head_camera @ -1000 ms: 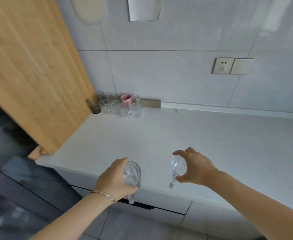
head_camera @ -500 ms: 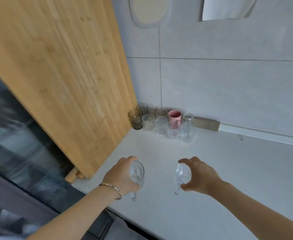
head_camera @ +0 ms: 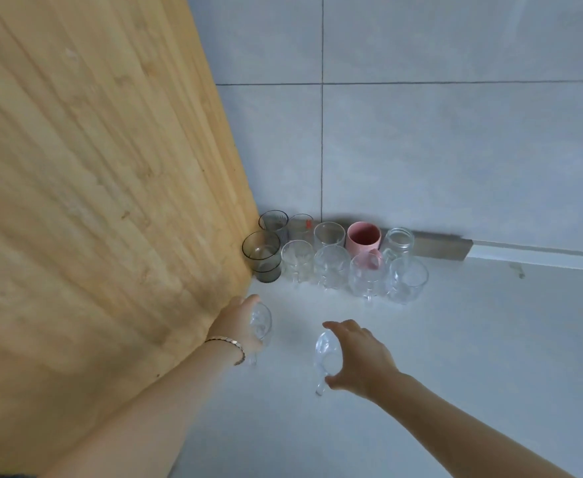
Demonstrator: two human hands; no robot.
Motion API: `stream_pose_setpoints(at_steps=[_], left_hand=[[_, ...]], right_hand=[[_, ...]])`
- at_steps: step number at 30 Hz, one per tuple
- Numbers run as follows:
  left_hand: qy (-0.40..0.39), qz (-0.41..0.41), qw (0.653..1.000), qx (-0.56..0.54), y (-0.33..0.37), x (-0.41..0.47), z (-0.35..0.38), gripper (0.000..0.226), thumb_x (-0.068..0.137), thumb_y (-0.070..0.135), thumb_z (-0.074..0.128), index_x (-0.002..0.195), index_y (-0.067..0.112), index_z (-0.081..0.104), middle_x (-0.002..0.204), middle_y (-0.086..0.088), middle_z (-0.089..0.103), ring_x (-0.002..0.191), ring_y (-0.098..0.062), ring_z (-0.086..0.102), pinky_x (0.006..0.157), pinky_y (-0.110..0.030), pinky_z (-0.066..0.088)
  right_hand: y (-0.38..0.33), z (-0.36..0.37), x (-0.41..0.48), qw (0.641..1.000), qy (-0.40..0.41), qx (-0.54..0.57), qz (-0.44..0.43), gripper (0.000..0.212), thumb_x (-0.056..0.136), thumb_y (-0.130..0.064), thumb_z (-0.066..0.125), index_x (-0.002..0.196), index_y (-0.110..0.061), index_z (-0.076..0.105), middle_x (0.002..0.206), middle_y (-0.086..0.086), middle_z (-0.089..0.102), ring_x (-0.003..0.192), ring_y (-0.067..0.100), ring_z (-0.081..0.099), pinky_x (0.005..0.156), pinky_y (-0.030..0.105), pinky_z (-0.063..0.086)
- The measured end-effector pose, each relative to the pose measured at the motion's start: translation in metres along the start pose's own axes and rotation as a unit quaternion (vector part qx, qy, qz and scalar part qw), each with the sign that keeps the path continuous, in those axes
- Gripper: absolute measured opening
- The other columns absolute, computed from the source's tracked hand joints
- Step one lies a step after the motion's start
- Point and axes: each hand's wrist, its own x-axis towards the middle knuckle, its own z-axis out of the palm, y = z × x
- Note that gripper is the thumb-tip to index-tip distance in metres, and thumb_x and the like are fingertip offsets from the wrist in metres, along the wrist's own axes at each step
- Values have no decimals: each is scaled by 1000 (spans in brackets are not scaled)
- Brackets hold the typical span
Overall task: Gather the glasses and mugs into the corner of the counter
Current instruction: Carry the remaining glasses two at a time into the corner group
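Each of my hands carries a clear glass mug over the white counter (head_camera: 472, 357). My left hand (head_camera: 238, 322), with a bracelet at the wrist, grips one clear mug (head_camera: 261, 322) close to the wooden panel. My right hand (head_camera: 357, 357) grips the other clear mug (head_camera: 325, 357) from above, its handle pointing down. In the corner stand several glasses in two rows: a smoky glass (head_camera: 262, 256), clear mugs (head_camera: 331, 267), a pink mug (head_camera: 363, 238) and a small jar (head_camera: 399, 241). Both held mugs are a short way in front of that group.
A tall wooden panel (head_camera: 93, 201) leans along the left side of the counter. Grey tiled wall (head_camera: 421, 150) closes the back, with a metal strip (head_camera: 445, 248) at its foot. Bare counter stretches to the right.
The view has closed in on the corner. Both hands have carried their mugs forward toward the group of glasses, the left one nearer the wooden panel.
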Motion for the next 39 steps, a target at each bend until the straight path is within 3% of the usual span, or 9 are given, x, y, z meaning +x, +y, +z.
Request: stream_pose_setpoints(at_steps=[4,9,18,23,29,34,35,37,39], left_hand=[[-17,58,996,71,-14,51,3,73,71,16,70,135,18,35,132,-5,41,122,-24,45,98,-36,47],[-9,81,987,138,-22,85,1,55,74,10,66,124,13,42,126,-7,48,119,-26,46,91,-33,46],[15,53,994,92,-13,116,-5,44,76,7,67,116,8,48,128,-11,42,117,-28,47,91,-34,46],[76,64,994,49,-14,114,3,60,81,1,64,134,4,36,136,-13,37,125,-26,43,100,-28,41],[84,70,992,59,-17,112,1,61,79,10,70,132,7,39,137,-11,40,126,-24,44,97,-30,44],[111,83,979,147,-6,94,2,68,78,7,68,138,5,35,146,-21,33,135,-36,35,108,-40,37],[127,120,972,158,1,90,6,72,66,4,76,131,3,45,139,-25,42,126,-40,45,102,-44,42],[135,206,947,207,19,78,7,68,38,2,87,102,5,65,105,-20,66,90,-38,67,74,-43,57],[73,285,923,248,55,52,8,45,52,9,82,94,10,65,93,-11,67,82,-31,67,67,-37,57]], right_hand=[[-23,11,45,999,-7,8,41,92,73,-30,75,147,-22,22,146,-4,34,130,21,39,103,31,41],[-45,18,91,997,4,24,78,91,72,-27,78,145,-16,25,146,0,34,131,24,40,105,33,41],[-73,32,132,974,80,133,163,92,74,-32,78,144,-13,22,139,9,31,127,26,40,102,34,42],[-75,39,135,958,66,177,216,94,78,-29,75,147,-11,14,139,14,34,122,30,51,100,34,46],[-73,37,138,950,68,227,202,91,80,-24,73,147,-8,14,143,12,30,121,26,53,99,29,45],[-46,39,105,963,-28,204,173,74,84,-19,67,145,-12,27,144,7,36,130,22,44,104,30,42],[-33,38,92,966,-54,186,170,67,84,-21,66,143,-13,33,143,6,40,130,21,43,105,31,42],[-10,34,67,966,-105,155,180,56,86,-28,63,137,-17,42,141,4,45,129,19,45,104,32,41],[20,25,31,959,-129,139,211,53,87,-34,61,136,-21,43,141,1,46,129,18,45,106,34,40]])
